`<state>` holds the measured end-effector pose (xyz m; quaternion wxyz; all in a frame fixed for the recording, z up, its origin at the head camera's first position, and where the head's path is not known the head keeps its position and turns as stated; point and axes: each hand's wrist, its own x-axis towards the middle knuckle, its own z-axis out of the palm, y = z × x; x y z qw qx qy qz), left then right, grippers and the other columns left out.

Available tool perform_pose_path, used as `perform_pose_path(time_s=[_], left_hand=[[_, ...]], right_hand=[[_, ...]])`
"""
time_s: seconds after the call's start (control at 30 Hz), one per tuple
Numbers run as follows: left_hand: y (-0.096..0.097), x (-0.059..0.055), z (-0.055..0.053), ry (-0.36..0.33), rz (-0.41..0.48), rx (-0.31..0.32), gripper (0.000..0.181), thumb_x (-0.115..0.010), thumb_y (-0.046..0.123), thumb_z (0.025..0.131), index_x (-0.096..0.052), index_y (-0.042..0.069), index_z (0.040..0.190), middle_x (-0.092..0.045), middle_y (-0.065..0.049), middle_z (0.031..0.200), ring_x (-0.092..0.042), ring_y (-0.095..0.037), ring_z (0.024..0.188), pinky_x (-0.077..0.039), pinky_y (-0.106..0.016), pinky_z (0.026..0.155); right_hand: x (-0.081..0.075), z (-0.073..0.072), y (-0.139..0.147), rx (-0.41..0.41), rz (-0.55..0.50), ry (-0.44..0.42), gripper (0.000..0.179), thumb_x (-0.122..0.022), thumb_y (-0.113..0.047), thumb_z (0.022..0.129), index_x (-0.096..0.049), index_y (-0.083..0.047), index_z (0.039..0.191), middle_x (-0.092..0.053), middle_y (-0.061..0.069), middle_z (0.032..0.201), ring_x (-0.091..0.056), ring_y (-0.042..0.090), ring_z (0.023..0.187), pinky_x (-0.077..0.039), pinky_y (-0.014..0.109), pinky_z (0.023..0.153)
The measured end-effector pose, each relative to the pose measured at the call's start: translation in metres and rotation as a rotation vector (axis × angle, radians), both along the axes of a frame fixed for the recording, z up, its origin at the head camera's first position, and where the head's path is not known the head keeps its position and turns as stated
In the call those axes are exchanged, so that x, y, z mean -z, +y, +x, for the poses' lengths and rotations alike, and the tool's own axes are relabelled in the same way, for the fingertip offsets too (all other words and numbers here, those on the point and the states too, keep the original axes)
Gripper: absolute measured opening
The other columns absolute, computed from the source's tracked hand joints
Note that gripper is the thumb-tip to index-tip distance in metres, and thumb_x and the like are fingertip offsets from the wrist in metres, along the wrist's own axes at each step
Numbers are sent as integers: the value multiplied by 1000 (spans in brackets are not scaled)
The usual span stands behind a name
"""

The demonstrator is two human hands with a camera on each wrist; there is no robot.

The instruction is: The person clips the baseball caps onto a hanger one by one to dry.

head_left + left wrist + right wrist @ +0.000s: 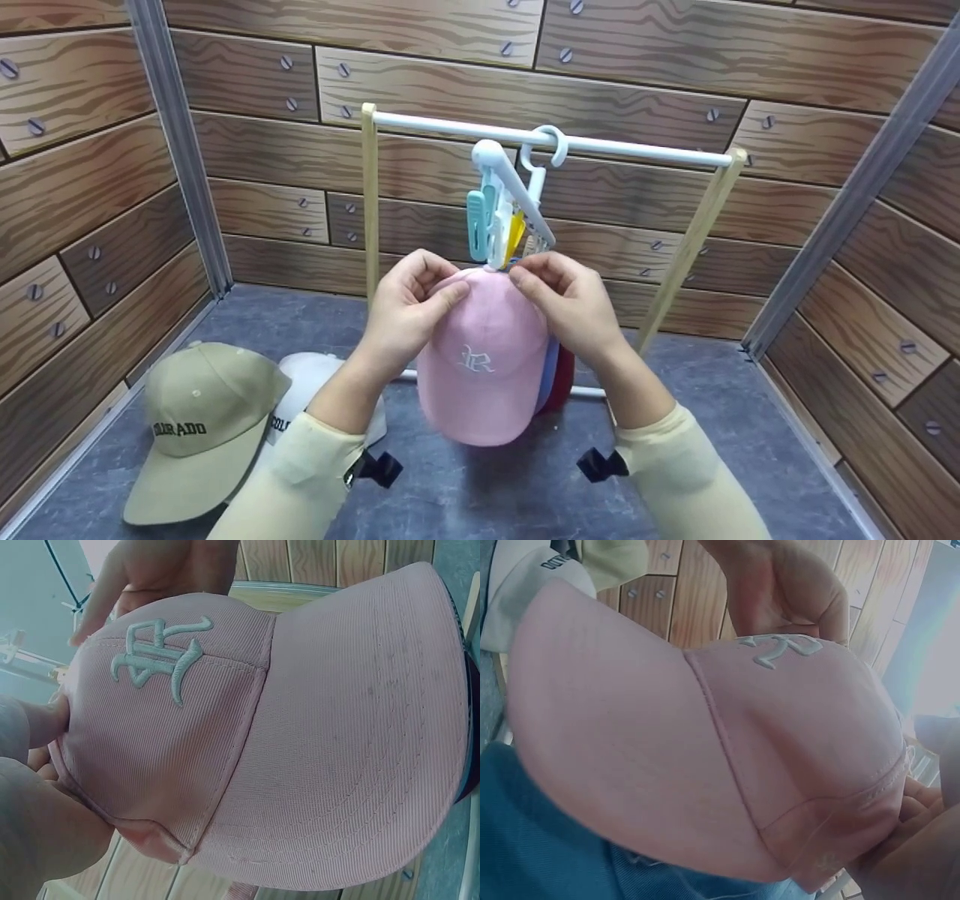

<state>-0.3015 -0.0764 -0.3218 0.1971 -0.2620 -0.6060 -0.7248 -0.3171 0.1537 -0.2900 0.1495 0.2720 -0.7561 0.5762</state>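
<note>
A pink baseball cap with a white letter emblem hangs brim down in front of the rack. Its top meets a white clothespin on a light-blue clip hanger. My left hand pinches the crown's upper left side, thumb in front and fingers behind. On the other side, my right hand pinches the crown near the clip, with its fingertips partly hidden behind the fabric. Behind the pink cap, a blue cap and a dark red cap show only along their right edges.
The hanger hooks over the white bar of a wooden-legged rack. Teal clothespins and a yellow clothespin dangle beside the white one. An olive cap and a white cap lie at the left. Wood-patterned walls enclose the table.
</note>
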Motion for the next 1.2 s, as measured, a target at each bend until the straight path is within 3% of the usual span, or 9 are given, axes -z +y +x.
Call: perform_pose_path(time_s=[0.13, 0.37, 0.53, 1.0, 1.2], left_hand=[[0, 0, 0, 2, 0, 2, 12, -77, -10, 98, -67, -4, 103, -79, -13, 100, -72, -15, 90, -59, -25, 80], [1, -1, 2, 4, 0, 2, 12, -77, -10, 98, -66, -6, 103, -79, -13, 99, -72, -15, 89, -59, -26, 79], [1, -1, 2, 0, 1, 4, 12, -76, -10, 98, -67, -6, 104, -79, -13, 101, -73, -16, 92, -60, -26, 81], [1, 0, 0, 3, 14, 15, 12, -77, -10, 98, -67, -6, 104, -79, -12, 99, -73, -15, 92, -60, -26, 82], [1, 0, 0, 10, 9, 10, 12, -77, -10, 98, -67, -6, 103, -78, -13, 99, -72, -15, 89, -59, -25, 79]], right_hand=[[-8, -4, -7, 26, -12, -19, 19, -77, -20, 106, -79, -1, 111, -77, 8, 90, -69, 16, 78, -58, 27, 67], [-20, -9, -19, 80, -18, -59, 23, -73, -24, 107, -78, -2, 102, -77, 11, 88, -72, 19, 82, -59, 27, 76], [-25, -12, -24, 78, -31, -88, 25, -71, -23, 109, -79, 0, 105, -77, 14, 93, -72, 23, 86, -61, 27, 80], [-30, -13, -34, 113, -92, -89, 24, -69, -18, 109, -77, 0, 95, -74, 11, 86, -71, 18, 77, -61, 26, 72], [-30, -14, -34, 82, -148, -82, 32, -68, -22, 111, -75, -2, 87, -72, 9, 77, -70, 18, 69, -60, 27, 66]])
